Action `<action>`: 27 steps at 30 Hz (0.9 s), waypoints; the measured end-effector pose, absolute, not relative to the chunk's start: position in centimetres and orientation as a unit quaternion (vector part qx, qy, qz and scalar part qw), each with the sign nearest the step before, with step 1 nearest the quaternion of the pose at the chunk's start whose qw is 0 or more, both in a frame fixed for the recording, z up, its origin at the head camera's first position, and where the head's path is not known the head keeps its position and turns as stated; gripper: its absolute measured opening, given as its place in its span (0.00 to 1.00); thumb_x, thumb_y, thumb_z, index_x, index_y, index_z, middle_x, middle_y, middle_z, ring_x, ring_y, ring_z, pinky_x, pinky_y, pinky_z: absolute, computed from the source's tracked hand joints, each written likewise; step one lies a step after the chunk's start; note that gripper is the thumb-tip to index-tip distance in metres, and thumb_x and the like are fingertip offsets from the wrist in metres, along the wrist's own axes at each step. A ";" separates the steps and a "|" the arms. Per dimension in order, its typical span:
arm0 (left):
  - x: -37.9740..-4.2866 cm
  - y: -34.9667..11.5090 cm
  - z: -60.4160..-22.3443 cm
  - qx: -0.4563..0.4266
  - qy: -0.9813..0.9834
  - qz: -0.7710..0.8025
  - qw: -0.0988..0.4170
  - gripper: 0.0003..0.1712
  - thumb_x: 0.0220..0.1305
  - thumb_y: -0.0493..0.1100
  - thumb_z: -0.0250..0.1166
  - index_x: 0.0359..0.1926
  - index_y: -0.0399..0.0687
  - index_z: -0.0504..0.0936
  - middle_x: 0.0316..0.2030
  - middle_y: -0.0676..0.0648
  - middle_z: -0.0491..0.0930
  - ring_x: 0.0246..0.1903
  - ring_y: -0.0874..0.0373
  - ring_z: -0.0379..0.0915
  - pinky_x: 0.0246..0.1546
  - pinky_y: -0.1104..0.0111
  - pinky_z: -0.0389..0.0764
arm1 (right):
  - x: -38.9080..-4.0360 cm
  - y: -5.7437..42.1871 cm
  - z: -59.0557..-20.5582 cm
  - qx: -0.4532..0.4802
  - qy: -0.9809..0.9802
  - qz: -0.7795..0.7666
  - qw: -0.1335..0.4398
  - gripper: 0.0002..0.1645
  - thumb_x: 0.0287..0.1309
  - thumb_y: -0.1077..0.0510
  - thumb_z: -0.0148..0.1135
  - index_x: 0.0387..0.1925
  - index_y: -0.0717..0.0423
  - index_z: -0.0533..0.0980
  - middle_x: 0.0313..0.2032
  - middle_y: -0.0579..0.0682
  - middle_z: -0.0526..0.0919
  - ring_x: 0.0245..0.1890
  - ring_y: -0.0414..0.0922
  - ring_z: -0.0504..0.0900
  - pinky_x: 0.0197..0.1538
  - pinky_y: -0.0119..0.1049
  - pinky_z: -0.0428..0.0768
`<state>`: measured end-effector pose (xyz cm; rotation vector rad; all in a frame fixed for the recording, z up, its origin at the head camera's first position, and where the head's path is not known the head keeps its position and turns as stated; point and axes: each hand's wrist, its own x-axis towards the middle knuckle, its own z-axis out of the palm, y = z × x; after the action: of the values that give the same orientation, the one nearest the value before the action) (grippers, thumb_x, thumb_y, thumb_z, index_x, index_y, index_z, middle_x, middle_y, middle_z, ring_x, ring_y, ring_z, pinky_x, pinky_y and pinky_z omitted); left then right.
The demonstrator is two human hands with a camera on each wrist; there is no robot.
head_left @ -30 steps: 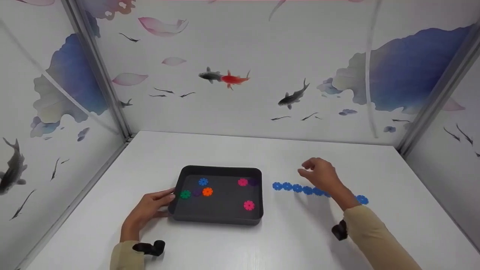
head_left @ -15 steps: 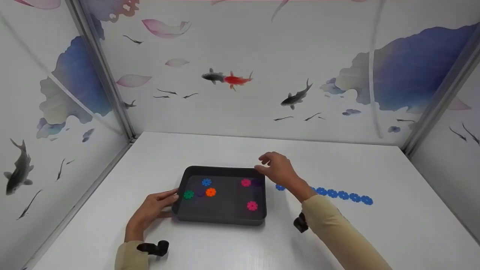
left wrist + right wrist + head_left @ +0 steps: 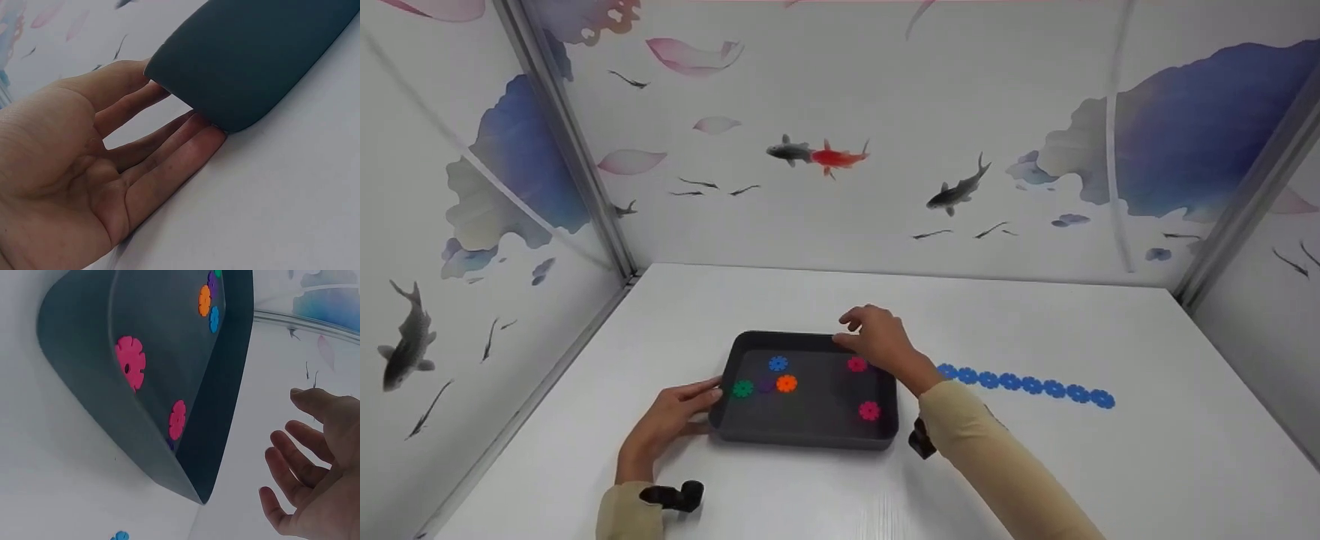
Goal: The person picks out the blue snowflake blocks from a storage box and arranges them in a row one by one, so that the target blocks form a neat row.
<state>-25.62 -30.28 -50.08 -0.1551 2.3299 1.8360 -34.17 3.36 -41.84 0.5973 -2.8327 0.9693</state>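
Note:
My left hand (image 3: 671, 412) touches the left side of a dark grey tray (image 3: 802, 440), its fingers nearly straight. In the left wrist view, the fingertips (image 3: 208, 138) meet the tray's outer wall low down. Over the tray's far right edge hovers my right hand (image 3: 885, 341), with loosely bent fingers and nothing held. Inside the tray lie flower-shaped plastic discs: blue (image 3: 778, 364), green (image 3: 742, 388), purple (image 3: 766, 384), orange (image 3: 786, 383) and two pink ones (image 3: 856, 364). A second purple disc (image 3: 171, 444) shows only partly in the right wrist view.
To the right of the tray, a row of several blue flower discs (image 3: 1031, 385) runs across the white table (image 3: 780, 495). Printed panels with fish and petals (image 3: 832, 225) enclose the table at the back and sides.
My right hand has travelled left from above the blue row to the tray's far right corner, uncovering the row. My left hand stays at the tray, and the discs inside have not moved.

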 end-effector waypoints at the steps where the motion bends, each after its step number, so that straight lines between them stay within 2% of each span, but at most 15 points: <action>1: -25.6 -30.3 -50.1 -0.051 0.781 0.616 0.084 0.33 0.69 0.53 0.64 0.70 0.45 0.71 0.72 0.34 0.64 0.69 0.38 0.66 0.53 0.55 0.83 | -34.3 3.0 -41.9 0.197 -0.927 0.317 0.042 0.21 0.61 0.52 0.70 0.52 0.58 0.83 0.46 0.58 0.87 0.47 0.55 0.84 0.58 0.54 0.77; 6: -25.7 -30.3 -50.2 -0.050 0.780 0.619 0.079 0.32 0.70 0.52 0.64 0.70 0.45 0.72 0.73 0.35 0.63 0.70 0.38 0.64 0.53 0.55 0.83 | -34.8 0.6 -42.7 0.197 -0.927 0.318 0.010 0.21 0.62 0.51 0.69 0.53 0.59 0.83 0.46 0.58 0.87 0.45 0.53 0.84 0.54 0.49 0.82; 10: -25.7 -30.3 -50.4 -0.043 0.779 0.621 0.080 0.33 0.69 0.53 0.64 0.70 0.45 0.71 0.73 0.34 0.63 0.70 0.38 0.65 0.53 0.55 0.83 | -34.8 -1.1 -43.4 0.194 -0.926 0.322 -0.017 0.22 0.63 0.51 0.69 0.53 0.59 0.82 0.47 0.56 0.87 0.45 0.51 0.85 0.55 0.47 0.82; 19: -25.7 -30.2 -50.4 -0.036 0.787 0.611 0.082 0.33 0.69 0.54 0.64 0.70 0.45 0.72 0.72 0.34 0.64 0.68 0.39 0.67 0.53 0.56 0.83 | -34.5 -4.2 -44.9 0.183 -0.928 0.324 -0.028 0.20 0.60 0.51 0.71 0.47 0.64 0.84 0.46 0.58 0.88 0.44 0.51 0.84 0.54 0.48 0.83; 27: -25.6 -30.4 -50.6 -0.042 0.788 0.609 0.076 0.33 0.69 0.55 0.64 0.69 0.46 0.73 0.71 0.35 0.66 0.66 0.44 0.70 0.52 0.58 0.84 | -34.6 -5.9 -46.7 0.156 -0.923 0.350 -0.037 0.20 0.60 0.55 0.70 0.47 0.68 0.83 0.49 0.60 0.87 0.46 0.53 0.84 0.56 0.47 0.82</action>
<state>-25.56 -30.37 -50.64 -0.1267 2.3629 1.8264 -34.63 -5.87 -46.65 0.5016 -2.9698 1.1252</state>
